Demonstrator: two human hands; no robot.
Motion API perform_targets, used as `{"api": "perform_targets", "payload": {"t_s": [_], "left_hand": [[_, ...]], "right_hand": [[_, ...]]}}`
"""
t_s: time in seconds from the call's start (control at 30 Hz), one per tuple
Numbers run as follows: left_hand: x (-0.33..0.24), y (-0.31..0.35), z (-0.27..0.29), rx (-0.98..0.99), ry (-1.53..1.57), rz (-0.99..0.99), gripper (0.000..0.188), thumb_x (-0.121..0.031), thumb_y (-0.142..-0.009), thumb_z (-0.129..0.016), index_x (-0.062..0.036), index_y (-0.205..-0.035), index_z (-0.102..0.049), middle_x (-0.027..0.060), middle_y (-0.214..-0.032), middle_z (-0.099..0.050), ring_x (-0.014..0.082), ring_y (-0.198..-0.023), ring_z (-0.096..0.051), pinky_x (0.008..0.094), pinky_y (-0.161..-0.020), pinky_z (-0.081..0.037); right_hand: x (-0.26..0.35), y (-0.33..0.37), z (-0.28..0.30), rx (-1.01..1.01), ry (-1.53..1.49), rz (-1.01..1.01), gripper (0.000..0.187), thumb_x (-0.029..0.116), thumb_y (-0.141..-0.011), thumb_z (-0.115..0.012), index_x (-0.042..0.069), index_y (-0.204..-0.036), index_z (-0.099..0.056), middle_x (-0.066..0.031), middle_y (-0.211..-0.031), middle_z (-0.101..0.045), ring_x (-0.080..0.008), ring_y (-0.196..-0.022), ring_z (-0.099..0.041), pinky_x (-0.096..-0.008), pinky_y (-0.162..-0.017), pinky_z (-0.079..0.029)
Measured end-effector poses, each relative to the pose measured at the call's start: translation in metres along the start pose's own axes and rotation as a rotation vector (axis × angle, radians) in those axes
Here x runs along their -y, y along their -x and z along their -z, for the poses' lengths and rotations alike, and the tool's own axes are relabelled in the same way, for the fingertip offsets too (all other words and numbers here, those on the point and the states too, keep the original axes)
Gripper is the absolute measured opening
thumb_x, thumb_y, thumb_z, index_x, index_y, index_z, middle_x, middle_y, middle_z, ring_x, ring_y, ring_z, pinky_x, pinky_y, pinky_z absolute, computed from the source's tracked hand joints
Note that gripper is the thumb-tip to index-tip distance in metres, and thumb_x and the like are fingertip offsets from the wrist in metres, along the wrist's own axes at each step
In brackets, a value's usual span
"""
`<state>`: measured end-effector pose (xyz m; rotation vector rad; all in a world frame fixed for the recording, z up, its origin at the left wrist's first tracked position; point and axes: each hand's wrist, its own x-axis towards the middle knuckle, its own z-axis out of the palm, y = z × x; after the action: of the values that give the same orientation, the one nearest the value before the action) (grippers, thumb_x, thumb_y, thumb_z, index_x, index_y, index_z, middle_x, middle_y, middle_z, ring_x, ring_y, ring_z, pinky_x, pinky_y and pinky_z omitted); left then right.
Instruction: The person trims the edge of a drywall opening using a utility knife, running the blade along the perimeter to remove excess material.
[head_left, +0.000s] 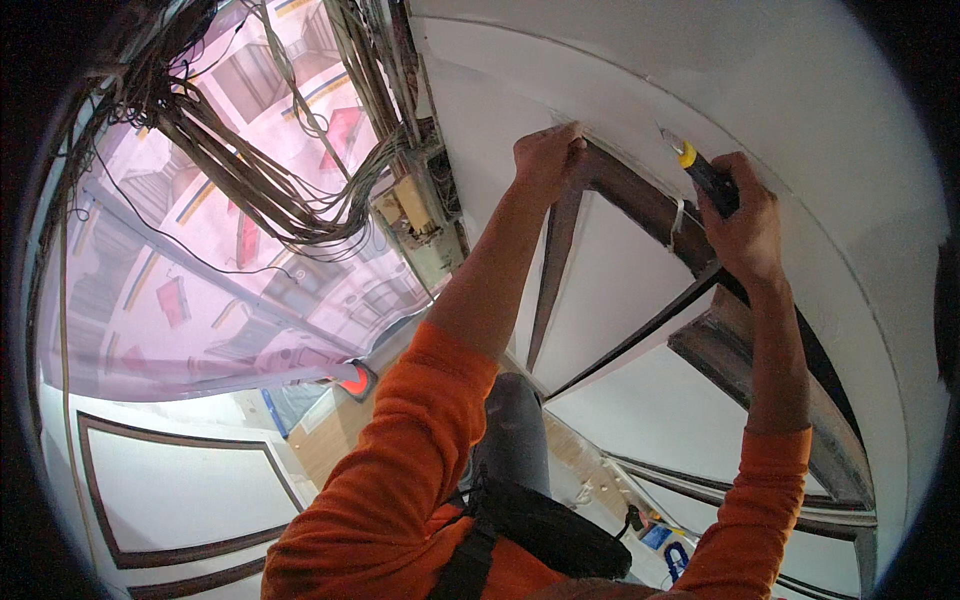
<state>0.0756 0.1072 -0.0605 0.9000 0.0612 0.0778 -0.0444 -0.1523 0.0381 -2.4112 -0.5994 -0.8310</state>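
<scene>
The tan floor [322, 445] bears a red-orange object [356, 379] with a dark base, a blue-edged pale sheet [290, 406] and scattered small items [655, 537], partly blue.

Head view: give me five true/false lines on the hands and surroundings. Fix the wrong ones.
1. The right hand holds a black-and-yellow knife. True.
2. The left hand is on the same knife. False: it is at the upper corner of the dark trim, apart from the knife.
3. Both sleeves are orange. True.
4. The loose cables hang at the picture's right edge. False: they hang in the upper left.
5. The white panel at lower left has a bright yellow border. False: its border is dark.
</scene>
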Motion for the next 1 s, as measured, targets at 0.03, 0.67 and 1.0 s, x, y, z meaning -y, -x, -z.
{"api": "perform_targets", "payload": {"t_s": [0.03,0.67,1.0], "left_hand": [[-0.002,-0.002,-0.004,-0.033,-0.015,0.021,0.015,-0.008,-0.094,-0.072,0.0039,-0.102,-0.067,0.009,-0.092,-0.066,0.0199,-0.082,-0.069,0.029,-0.07,-0.062],[-0.016,-0.058,0.064,0.124,-0.841,-0.525,0.028,-0.016,-0.092,-0.078,0.0016,-0.112,-0.068,0.0092,-0.094,-0.068,0.0217,-0.085,-0.069,0.031,-0.072,-0.061],[-0.02,-0.055,0.032,0.087,-0.354,-0.144,0.037,-0.019,-0.093,-0.075,-0.002,-0.125,-0.063,0.0097,-0.095,-0.069,0.0261,-0.089,-0.07,0.0383,-0.08,-0.062]], "right_hand": [[0.0,0.0,0.001,0.008,-0.012,0.002,0.034,0.001,-0.081,-0.076,0.008,-0.111,-0.06,-0.0158,-0.094,-0.073,-0.0341,-0.084,-0.074,-0.0414,-0.074,-0.057],[0.019,-0.006,0.003,0.054,-0.05,-0.008,0.038,0.001,-0.08,-0.077,0.009,-0.113,-0.06,-0.0171,-0.098,-0.073,-0.0354,-0.091,-0.074,-0.0431,-0.079,-0.057],[0.001,0.001,0.005,0.05,0.007,0.009,0.033,-0.002,-0.085,-0.074,0.005,-0.113,-0.059,-0.0174,-0.097,-0.072,-0.0272,-0.087,-0.075,-0.0367,-0.077,-0.057]]}}
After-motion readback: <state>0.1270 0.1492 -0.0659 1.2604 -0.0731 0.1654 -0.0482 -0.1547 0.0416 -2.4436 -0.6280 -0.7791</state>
